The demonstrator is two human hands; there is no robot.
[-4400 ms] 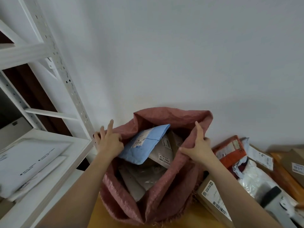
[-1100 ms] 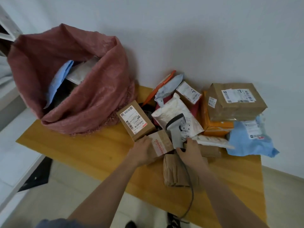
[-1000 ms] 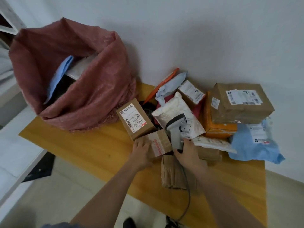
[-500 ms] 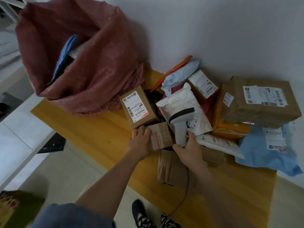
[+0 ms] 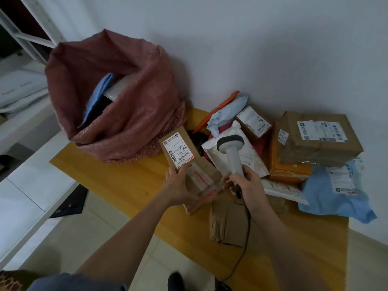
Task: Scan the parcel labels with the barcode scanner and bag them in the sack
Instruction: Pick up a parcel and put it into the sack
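My right hand grips the handle of the grey barcode scanner, its head raised over the parcel pile. My left hand holds a small brown taped box at the table's near edge. Another small brown box with a white label leans just behind it. The red woven sack stands open at the table's left end, with a blue mailer and other parcels inside.
Several parcels crowd the wooden table: a large brown box on an orange box, a blue bag, a white pouch, a crumpled brown paper parcel. White shelving stands to the left. The scanner's cable hangs off the front edge.
My hands left the sack's rim and came to the pile. The right hand took the scanner and lifted it. The left hand took hold of the small taped box and drew it nearer.
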